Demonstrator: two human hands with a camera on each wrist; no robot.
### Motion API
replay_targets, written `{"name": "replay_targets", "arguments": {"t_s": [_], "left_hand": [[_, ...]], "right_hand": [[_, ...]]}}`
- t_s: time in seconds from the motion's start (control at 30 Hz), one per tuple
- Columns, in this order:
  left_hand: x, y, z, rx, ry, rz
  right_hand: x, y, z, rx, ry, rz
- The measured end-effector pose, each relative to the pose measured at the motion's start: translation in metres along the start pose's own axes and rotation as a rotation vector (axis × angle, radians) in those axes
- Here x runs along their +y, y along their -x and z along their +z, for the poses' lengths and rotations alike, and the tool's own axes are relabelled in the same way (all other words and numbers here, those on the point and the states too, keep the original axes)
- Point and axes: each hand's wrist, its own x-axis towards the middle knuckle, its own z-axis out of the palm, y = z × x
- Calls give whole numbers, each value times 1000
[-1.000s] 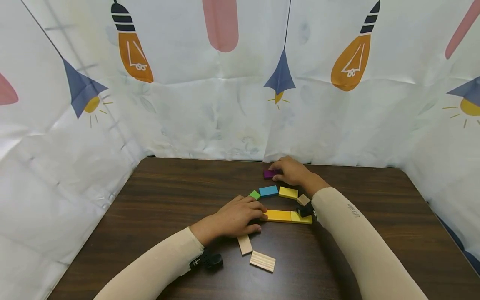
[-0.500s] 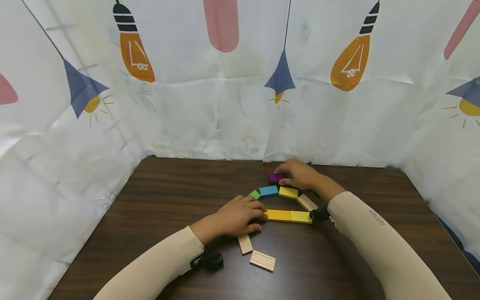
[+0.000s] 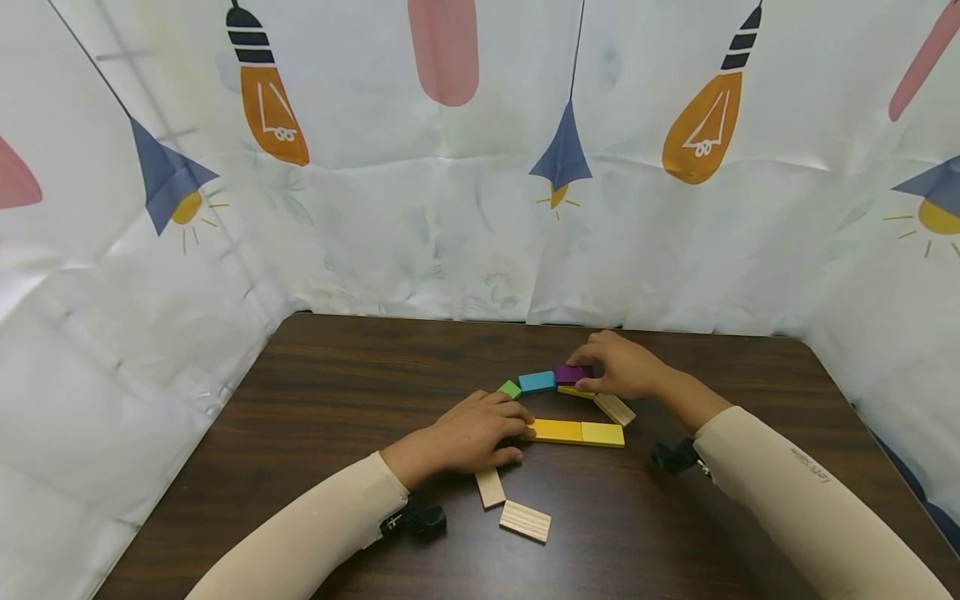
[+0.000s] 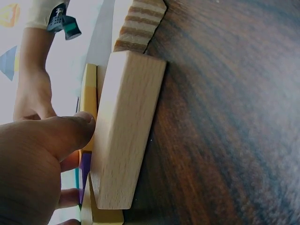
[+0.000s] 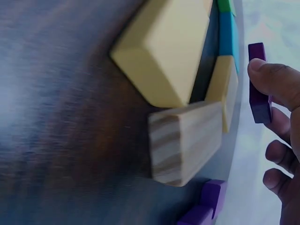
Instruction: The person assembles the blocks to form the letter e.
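My right hand (image 3: 622, 364) pinches a purple block (image 3: 573, 375) between thumb and fingers. In the right wrist view, this purple block (image 5: 259, 89) hangs off the table; in the head view it covers part of a yellow block (image 3: 577, 391). A blue block (image 3: 537, 382) lies to its left, with a green block (image 3: 509, 389) further left. My left hand (image 3: 474, 433) rests over the left end of a straight row, touching an orange-yellow block (image 3: 557, 431). Its thumb lies by a plain wooden block (image 4: 126, 131) in the left wrist view. Blocks under the left hand are hidden.
A light yellow block (image 3: 602, 434) ends the straight row at the right. Beyond it a striped wooden block (image 3: 615, 408) lies slanted. Another striped block (image 3: 525, 522) lies nearer the front. Two purple blocks (image 5: 213, 197) show low in the right wrist view. A patterned curtain (image 3: 480, 233) stands behind the table (image 3: 360, 358).
My right hand has brought the purple block from near the table's back edge toward me and rightward, over the yellow block. The left hand has stayed in place.
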Motion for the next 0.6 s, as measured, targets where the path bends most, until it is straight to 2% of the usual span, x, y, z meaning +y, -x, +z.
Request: {"name": "replay_targets", "arguments": {"t_s": [0.2,0.4,0.6], "left_hand": [[0,-1,2,5,4,2],[-1,-1,1,2,4,3],[-2,-1,2,-1,0,2]], "right_hand": [[-6,16,6,20,-21,-11],[-15,28,13,40,12,-17],[-24,39,14,78,31,-61]]}}
